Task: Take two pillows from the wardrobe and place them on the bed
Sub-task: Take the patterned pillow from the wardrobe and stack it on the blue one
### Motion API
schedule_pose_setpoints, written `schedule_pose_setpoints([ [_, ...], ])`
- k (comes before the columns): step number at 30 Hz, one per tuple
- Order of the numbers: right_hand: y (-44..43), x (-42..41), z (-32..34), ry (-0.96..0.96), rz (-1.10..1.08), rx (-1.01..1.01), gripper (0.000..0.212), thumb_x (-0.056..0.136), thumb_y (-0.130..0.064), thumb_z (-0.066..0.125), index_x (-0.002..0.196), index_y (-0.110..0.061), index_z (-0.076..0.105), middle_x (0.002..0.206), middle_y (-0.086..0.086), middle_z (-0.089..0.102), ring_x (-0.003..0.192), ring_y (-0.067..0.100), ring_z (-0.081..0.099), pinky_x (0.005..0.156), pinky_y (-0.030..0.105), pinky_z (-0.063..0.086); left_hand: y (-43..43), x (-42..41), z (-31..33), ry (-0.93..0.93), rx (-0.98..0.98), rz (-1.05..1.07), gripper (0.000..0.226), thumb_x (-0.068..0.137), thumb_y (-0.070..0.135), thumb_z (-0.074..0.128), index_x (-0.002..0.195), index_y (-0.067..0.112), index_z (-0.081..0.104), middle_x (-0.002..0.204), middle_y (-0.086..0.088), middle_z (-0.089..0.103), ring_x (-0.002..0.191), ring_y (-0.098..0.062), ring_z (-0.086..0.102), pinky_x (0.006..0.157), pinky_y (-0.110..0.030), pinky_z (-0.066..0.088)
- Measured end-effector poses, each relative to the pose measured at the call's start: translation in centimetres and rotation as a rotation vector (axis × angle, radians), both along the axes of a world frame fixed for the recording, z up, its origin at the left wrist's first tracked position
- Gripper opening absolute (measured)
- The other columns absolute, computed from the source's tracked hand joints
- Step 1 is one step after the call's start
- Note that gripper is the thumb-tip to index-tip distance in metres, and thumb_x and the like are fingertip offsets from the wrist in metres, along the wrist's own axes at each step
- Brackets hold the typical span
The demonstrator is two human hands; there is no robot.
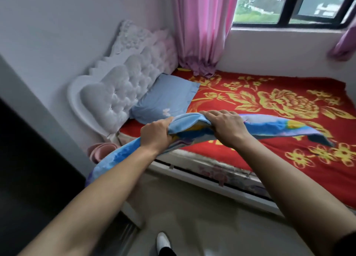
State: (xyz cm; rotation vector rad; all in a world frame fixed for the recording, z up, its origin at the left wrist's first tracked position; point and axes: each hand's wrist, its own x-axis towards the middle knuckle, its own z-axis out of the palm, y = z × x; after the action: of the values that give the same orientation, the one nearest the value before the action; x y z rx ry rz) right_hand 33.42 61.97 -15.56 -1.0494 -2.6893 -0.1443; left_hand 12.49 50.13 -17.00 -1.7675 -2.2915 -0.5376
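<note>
Bedroom corner, seen from above: a bed with a red, gold-flowered blanket runs along the window wall, its white tufted headboard at the left. One pale blue pillow already lies at the head end, tilted against the headboard. Both arms reach over the bed's near edge. The left hand and right hand, fingers curled shut, pinch the top edge of a second pillow (a limp, multicoloured one), holding it above the blanket, probably to lay it beside the first.
</note>
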Motion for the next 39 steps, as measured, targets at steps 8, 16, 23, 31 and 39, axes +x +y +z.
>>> schedule_pose_setpoints([
  [8, 10.5, -9.5, -0.9, 0.049, -0.086, 0.027, 0.052, 0.097, -0.034, 0.055, 0.146, -0.037, 0.038, 0.140, -0.009, 0.059, 0.116, 0.025, 0.062, 0.087, 0.042, 0.049, 13.0, -10.8, -0.2, 0.065, 0.074, -0.089, 0.050, 0.076, 0.046, 0.057, 0.124, 0.034, 0.061, 0.096, 0.000, 0.075, 0.079, -0.030, 0.071, 0.062, -0.036, 0.051],
  [16, 20.4, -17.3, -0.9, 0.071, -0.138, -0.036, 0.052, 0.097, -0.037, 0.055, 0.146, -0.036, 0.039, 0.140, -0.008, 0.059, 0.118, 0.026, 0.062, 0.090, 0.043, 0.048, 24.3, -19.3, 0.6, 0.061, 0.075, -0.161, 0.057, 0.071, 0.041, 0.050, 0.125, 0.028, 0.062, 0.100, -0.004, 0.075, 0.081, -0.034, 0.071, 0.064, -0.039, 0.053],
  [23, 31.3, -21.4, -3.3, 0.045, -0.151, -0.010, 0.055, 0.094, -0.045, 0.057, 0.146, -0.035, 0.039, 0.138, -0.007, 0.060, 0.115, 0.026, 0.062, 0.089, 0.041, 0.046, 35.1, -23.8, -1.8, 0.088, 0.085, -0.224, 0.059, 0.073, 0.058, 0.052, 0.123, 0.030, 0.063, 0.098, -0.001, 0.076, 0.082, -0.030, 0.071, 0.062, -0.034, 0.049],
  [31, 45.2, -27.6, -4.2, 0.188, -0.190, 0.142, 0.046, 0.096, -0.028, 0.053, 0.142, -0.027, 0.048, 0.142, 0.010, 0.055, 0.134, 0.033, 0.046, 0.114, 0.050, 0.025, 46.5, -28.4, -1.9, -0.150, 0.087, -0.078, 0.038, 0.075, 0.050, 0.059, 0.110, 0.038, 0.067, 0.077, -0.003, 0.073, 0.071, -0.030, 0.066, 0.056, -0.031, 0.045],
  [39, 51.2, -34.3, -10.6, 0.557, -0.208, 0.053, 0.077, 0.097, -0.042, 0.057, 0.157, -0.010, 0.020, 0.162, 0.029, 0.006, 0.153, 0.039, 0.003, 0.124, 0.049, 0.013, 52.9, -36.5, -5.5, -0.846, 0.128, 0.083, 0.027, 0.069, 0.037, 0.085, 0.092, 0.028, 0.075, 0.079, 0.004, 0.073, 0.073, -0.017, 0.067, 0.067, -0.038, 0.054],
])
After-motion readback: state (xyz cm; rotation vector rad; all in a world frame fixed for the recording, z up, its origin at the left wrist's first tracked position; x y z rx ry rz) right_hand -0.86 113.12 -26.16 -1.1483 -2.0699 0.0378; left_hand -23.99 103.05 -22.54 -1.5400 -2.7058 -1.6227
